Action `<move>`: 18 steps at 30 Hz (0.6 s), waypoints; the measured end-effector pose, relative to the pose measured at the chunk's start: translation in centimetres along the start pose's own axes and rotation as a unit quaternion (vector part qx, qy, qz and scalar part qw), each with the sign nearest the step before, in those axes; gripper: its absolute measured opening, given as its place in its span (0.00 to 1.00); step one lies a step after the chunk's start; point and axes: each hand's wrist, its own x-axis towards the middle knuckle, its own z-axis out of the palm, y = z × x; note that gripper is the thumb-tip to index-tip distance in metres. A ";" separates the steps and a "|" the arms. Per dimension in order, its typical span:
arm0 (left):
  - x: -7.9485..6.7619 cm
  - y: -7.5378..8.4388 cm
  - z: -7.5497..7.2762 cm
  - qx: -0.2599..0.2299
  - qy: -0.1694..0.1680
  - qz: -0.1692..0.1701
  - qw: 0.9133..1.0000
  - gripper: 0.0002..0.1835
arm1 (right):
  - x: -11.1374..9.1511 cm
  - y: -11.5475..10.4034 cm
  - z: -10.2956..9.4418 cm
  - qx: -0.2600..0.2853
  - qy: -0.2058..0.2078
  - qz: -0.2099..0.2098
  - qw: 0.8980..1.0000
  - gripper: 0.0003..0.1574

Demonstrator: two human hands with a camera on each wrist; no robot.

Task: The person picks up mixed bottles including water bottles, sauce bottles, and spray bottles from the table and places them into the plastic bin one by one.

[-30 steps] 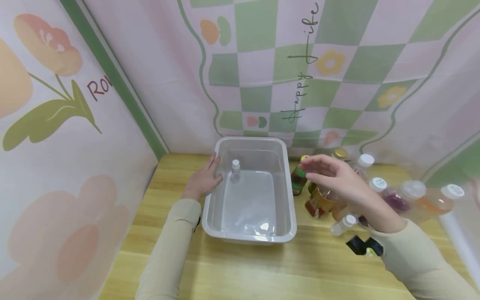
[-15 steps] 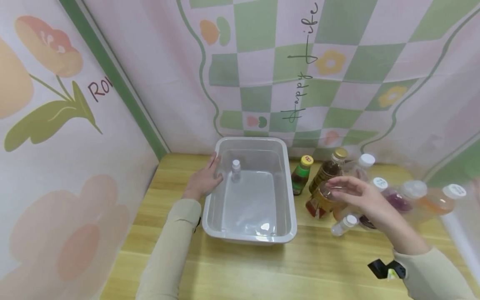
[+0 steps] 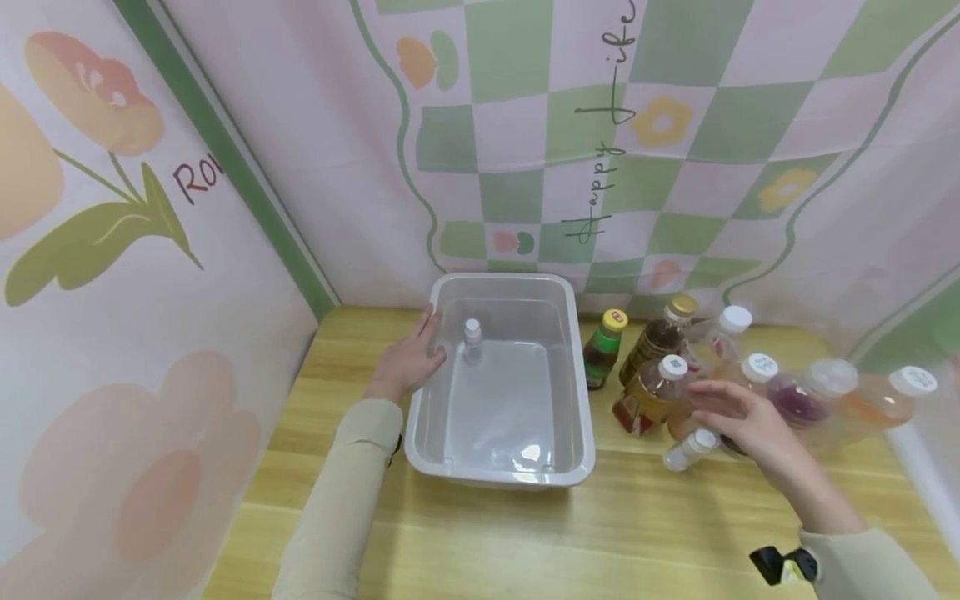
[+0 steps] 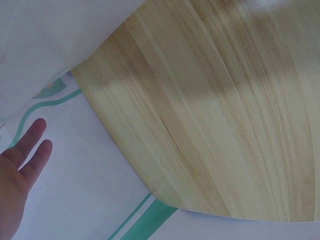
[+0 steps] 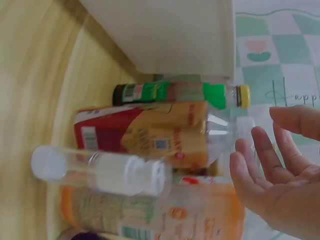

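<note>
- Head view: a person's right hand point(image 3: 753, 429) hangs among a cluster of bottles, thumb parted from loosely curved fingers point(image 5: 270, 155), nothing in its grasp.
- Right wrist view: the fingertips overlap the neck of a red-and-tan labelled bottle point(image 5: 150, 135); whether skin meets plastic cannot be told.
- Left hand point(image 3: 405, 367), fingers extended and spread, rests on the left rim of a grey tub point(image 3: 583, 400), its thumb over the inner edge; it grips no bottle.
- Close by the right hand, a small clear bottle point(image 3: 688, 450) with a white top stands in front of the labelled bottle, and an orange-printed bottle point(image 5: 185, 215) stands just beside them.
- Toward the tub, a green-labelled bottle point(image 3: 602, 350) wears a yellow cap; next to it is a dark bottle point(image 3: 654, 340) capped in gold.
- Beyond the hand to the right, a bottle with purple contents point(image 3: 798, 402) neighbours one of pale orange liquid point(image 3: 877, 408).
- Inside the tub, a small white-capped bottle point(image 3: 472, 342) stands near the far left corner.
- Beige sleeves point(image 3: 337, 500) reach across a wood-grain table point(image 3: 480, 542), backed by a checked curtain point(image 3: 510, 133) lettered "Happy Life."
</note>
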 end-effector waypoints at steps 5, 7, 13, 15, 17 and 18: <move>0.1 0.0 -0.1 0.001 0.005 0.004 1.000 0.37 | -0.6 1.0 -0.2 -0.017 0.012 0.012 1.000 0.29; 0.1 0.0 -0.1 0.000 0.004 0.004 1.000 0.37 | -0.8 1.3 -0.2 -0.009 0.009 0.022 1.000 0.29; 0.0 0.1 -0.2 -0.006 0.002 0.002 1.000 0.37 | -1.3 2.4 0.0 0.010 0.012 0.046 0.999 0.21; 0.0 0.1 -0.3 -0.005 0.002 0.002 1.000 0.37 | -1.5 2.8 0.1 0.014 0.016 0.052 0.998 0.19; -0.1 0.1 -0.3 -0.003 0.001 0.002 1.000 0.37 | -1.8 3.4 0.3 0.024 0.020 0.058 0.998 0.18; -0.1 0.1 -0.3 -0.003 0.001 0.003 1.000 0.37 | -2.0 3.7 0.4 0.031 0.023 0.061 0.997 0.18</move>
